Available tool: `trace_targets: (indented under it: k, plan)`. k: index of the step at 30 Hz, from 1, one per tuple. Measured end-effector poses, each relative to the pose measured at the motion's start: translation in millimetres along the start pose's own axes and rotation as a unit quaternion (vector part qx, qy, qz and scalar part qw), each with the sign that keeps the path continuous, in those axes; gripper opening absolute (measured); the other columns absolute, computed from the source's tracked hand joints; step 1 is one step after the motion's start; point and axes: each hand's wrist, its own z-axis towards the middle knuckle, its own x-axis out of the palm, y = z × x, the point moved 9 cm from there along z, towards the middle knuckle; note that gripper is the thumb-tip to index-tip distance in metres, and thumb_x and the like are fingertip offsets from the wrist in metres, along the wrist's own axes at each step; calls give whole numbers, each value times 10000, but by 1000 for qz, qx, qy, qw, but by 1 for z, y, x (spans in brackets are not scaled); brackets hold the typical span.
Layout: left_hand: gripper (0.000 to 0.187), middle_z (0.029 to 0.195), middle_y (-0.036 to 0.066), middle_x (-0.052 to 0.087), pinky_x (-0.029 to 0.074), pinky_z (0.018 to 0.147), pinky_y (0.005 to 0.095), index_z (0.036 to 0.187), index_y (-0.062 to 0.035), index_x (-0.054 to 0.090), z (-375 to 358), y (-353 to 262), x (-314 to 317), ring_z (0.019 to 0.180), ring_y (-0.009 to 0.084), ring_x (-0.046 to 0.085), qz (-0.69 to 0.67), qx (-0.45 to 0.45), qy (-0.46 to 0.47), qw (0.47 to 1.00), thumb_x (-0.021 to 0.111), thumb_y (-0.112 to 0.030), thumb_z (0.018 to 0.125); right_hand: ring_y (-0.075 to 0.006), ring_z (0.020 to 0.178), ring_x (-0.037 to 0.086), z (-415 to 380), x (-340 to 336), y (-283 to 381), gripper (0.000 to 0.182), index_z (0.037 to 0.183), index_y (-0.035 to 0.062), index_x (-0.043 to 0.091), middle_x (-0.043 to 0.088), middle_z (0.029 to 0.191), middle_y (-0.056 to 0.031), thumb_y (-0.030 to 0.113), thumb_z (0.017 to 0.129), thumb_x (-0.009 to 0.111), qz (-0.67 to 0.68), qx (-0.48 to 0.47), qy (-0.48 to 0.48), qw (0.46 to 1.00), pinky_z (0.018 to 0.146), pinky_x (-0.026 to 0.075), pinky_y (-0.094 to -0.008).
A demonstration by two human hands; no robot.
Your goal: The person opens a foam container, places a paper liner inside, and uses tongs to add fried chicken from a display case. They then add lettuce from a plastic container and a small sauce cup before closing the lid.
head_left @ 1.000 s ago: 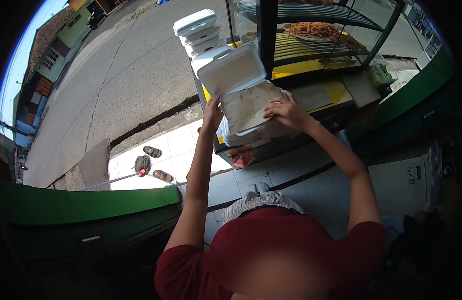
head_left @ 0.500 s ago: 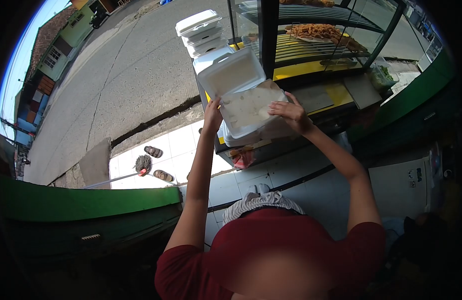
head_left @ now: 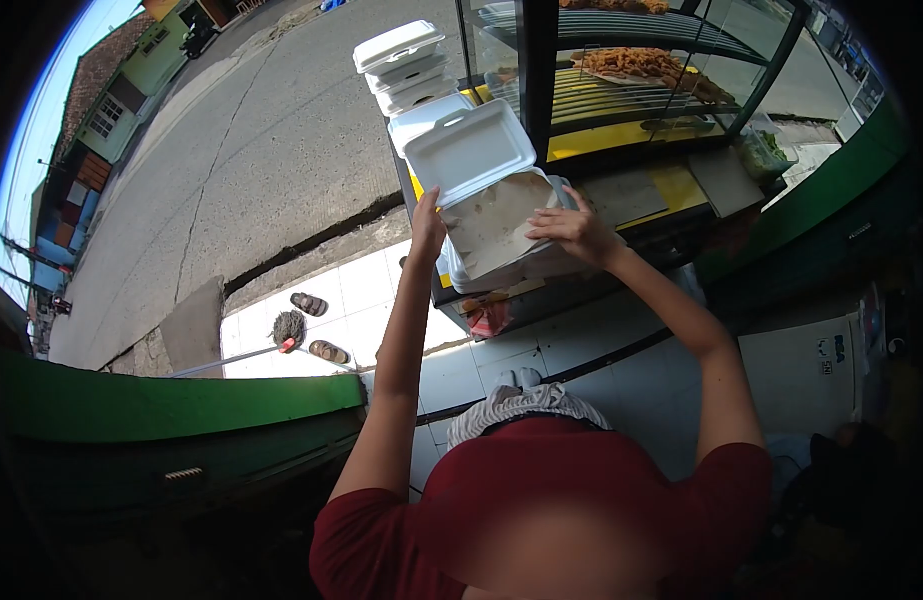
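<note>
Street-side food stall counter (head_left: 671, 190): open foam box (head_left: 481, 190), paper-lined but unfilled, left hand (head_left: 427, 222) gripping its near-left edge, right hand (head_left: 573, 228) pressing the liner (head_left: 496, 220) at right.

Dressed in a dark red short-sleeved top (head_left: 541, 490), sleeves ending above the elbows, forearms bare to the wrists. A pale striped cloth (head_left: 521, 405) bunched at the waist just above the red fabric (an apron or a towel, hard to tell which). Left hand (head_left: 427, 228) and right hand (head_left: 573, 230) both bare: no gloves, rings, watch or wristbands visible.
</note>
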Motion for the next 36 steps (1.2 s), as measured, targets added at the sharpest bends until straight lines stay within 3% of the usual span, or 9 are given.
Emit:
trace_targets:
  k: [3, 4, 5, 9, 10, 16, 22, 31, 36]
  plan:
    - [501, 1287, 205, 405, 306, 1047, 406, 1291, 74, 358, -50, -56, 0, 1217, 304, 402, 320, 269, -285, 862, 497, -260, 945, -147, 1101, 602, 2, 2, -3, 315, 1042, 240, 690, 672, 1100, 14, 47, 807, 607, 6, 18, 23, 1000, 1095, 224, -561]
    - [583, 1368, 251, 286, 257, 1068, 433, 1332, 97, 299, -80, -78, 31, 1292, 344, 304, 344, 333, -223, 849, 524, -264, 933, -148, 1095, 605, 3, 3, -4, 303, 1036, 238, 692, 672, 1097, 13, 52, 814, 605, 11, 26, 32, 999, 1093, 223, -564]
    - [542, 1327, 235, 368, 292, 1043, 445, 1317, 58, 360, -100, -87, 57, 1259, 360, 365, 361, 393, -187, 825, 560, -237, 908, -150, 1090, 607, 6, 2, -4, 283, 1030, 240, 695, 673, 1094, 10, 70, 821, 608, 10, 31, 35, 999, 1092, 224, -564]
    - [347, 1239, 194, 488, 357, 1002, 433, 1213, -114, 545, -118, -47, 122, 1171, 367, 465, 582, 334, -6, 741, 567, -263, 900, -158, 1074, 610, 12, -3, 3, 214, 1013, 247, 703, 678, 1072, 1, 155, 835, 630, 6, 48, 54, 997, 1083, 232, -568]
    - [320, 1247, 182, 506, 366, 992, 439, 1196, -146, 573, -110, -31, 119, 1163, 361, 482, 564, 301, 17, 769, 549, -282, 907, -160, 1071, 610, 13, -3, 4, 201, 1011, 250, 705, 679, 1064, 0, 179, 835, 638, 4, 50, 58, 997, 1080, 235, -570]
    - [344, 1218, 142, 551, 363, 988, 447, 1157, -146, 610, -99, 9, 112, 1165, 336, 489, 612, 268, 65, 741, 556, -339, 877, -218, 1060, 598, 17, -8, -2, 207, 993, 208, 709, 669, 1059, -30, 243, 792, 672, 133, 135, 106, 976, 1058, 285, -545]
    - [399, 1247, 130, 531, 363, 999, 456, 1196, -179, 593, -96, 14, 110, 1185, 334, 477, 649, 224, 61, 725, 598, -355, 838, -366, 1209, 434, 33, -32, -39, 297, 1034, 165, 660, 479, 1212, -190, 237, 751, 713, 104, 220, -112, 963, 1012, 364, -439]
    - [500, 1231, 94, 508, 449, 929, 465, 1212, -234, 563, -81, 13, 113, 1152, 324, 494, 696, 139, 19, 704, 702, -255, 732, -378, 1147, 421, 41, -3, -59, 353, 995, 178, 620, 483, 1140, -197, 155, 661, 731, 169, 271, -42, 947, 977, 368, -434]
    - [476, 1218, 101, 513, 460, 915, 457, 1205, -230, 571, -80, 13, 112, 1141, 334, 497, 690, 143, 12, 709, 690, -316, 752, -344, 1123, 457, 36, 36, -73, 382, 1014, 173, 665, 515, 1098, -187, 122, 640, 727, 170, 326, 144, 919, 970, 396, -390]
